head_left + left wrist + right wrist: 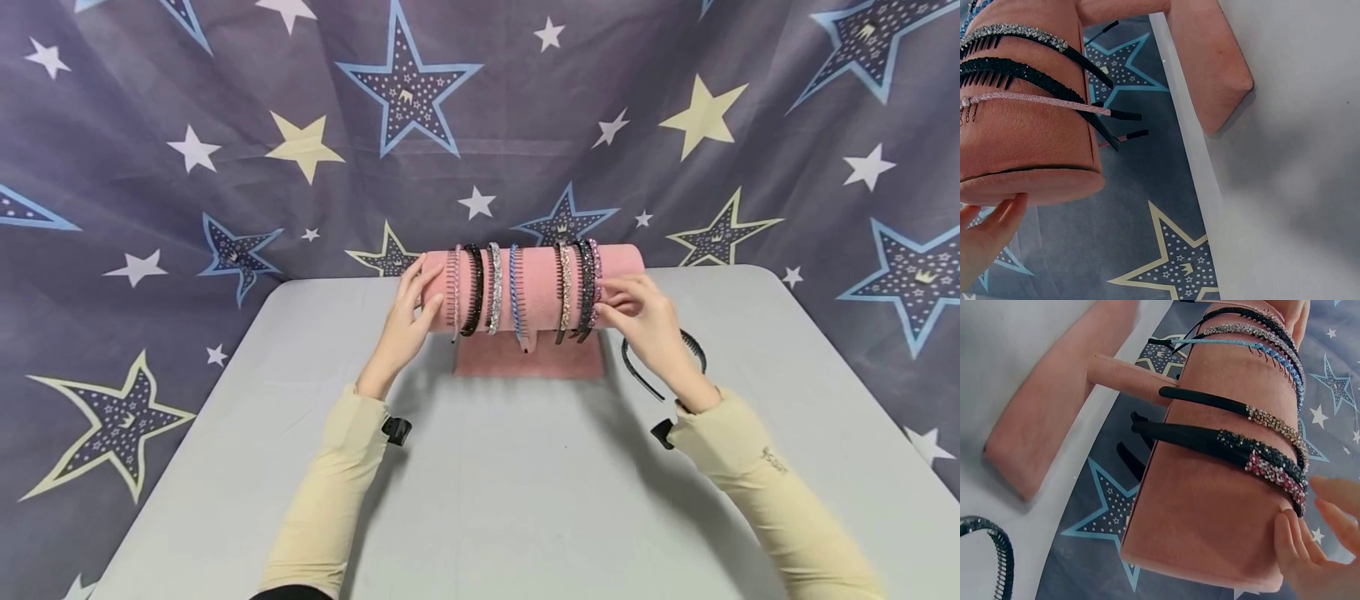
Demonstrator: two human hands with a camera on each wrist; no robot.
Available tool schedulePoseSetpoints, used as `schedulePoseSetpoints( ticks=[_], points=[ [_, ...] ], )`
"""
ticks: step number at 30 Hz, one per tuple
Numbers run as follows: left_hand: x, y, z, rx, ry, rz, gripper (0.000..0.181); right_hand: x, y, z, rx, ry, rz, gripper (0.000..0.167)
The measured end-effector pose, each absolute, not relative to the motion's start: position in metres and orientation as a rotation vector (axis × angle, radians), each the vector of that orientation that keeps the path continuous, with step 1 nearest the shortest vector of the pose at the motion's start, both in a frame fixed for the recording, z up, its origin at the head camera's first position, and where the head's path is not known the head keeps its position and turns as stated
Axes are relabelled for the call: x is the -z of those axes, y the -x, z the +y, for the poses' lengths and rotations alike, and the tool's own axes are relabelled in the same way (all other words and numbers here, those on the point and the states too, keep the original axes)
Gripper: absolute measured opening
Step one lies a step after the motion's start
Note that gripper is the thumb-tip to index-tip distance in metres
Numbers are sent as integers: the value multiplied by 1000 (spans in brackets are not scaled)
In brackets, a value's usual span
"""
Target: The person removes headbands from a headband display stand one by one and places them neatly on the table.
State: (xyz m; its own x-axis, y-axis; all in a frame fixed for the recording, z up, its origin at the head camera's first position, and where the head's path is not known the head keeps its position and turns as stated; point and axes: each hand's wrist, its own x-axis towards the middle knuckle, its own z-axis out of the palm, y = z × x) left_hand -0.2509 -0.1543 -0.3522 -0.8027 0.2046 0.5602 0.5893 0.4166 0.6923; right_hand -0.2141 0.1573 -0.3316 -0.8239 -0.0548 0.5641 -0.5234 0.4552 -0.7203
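Two cream sleeves (776, 492) are seen nearest, reaching over a pale table (517, 500). To the right, a black loose band (986, 525) with fine teeth is lain on the tabletop. Farther in, a pink roll (542, 283) is held up by a post over a flat base (487, 362). Its left end is touched by the left hand (405, 321), the fingers loosely extended. By the right hand (651, 327), the outermost band is met near the right end; whether it is pinched cannot be told.

Seven toothed bands are worn around the roll. From the left are seen a thin pale-pink band (1041, 99) with black tips, a wider black band (1016, 67), a silver band (1022, 31) and a twisted blue band (514, 287); then, past a gap, a gold band (1272, 420), a dark glitter band (1254, 445) and a pink-purple band (1275, 475), the last two touching. Behind is hung a starred cloth (510, 150).
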Motion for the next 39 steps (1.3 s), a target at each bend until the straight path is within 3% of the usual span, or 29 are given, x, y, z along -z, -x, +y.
schedulePoseSetpoints(
  ticks=[31, 39],
  points=[
    [357, 254, -155, 1311, 691, -2284, 39, 332, 218, 154, -1383, -371, -2229, 21],
    [339, 240, -148, 1339, 677, -2280, 37, 332, 220, 160, -1299, -335, -2207, 20]
  ],
)
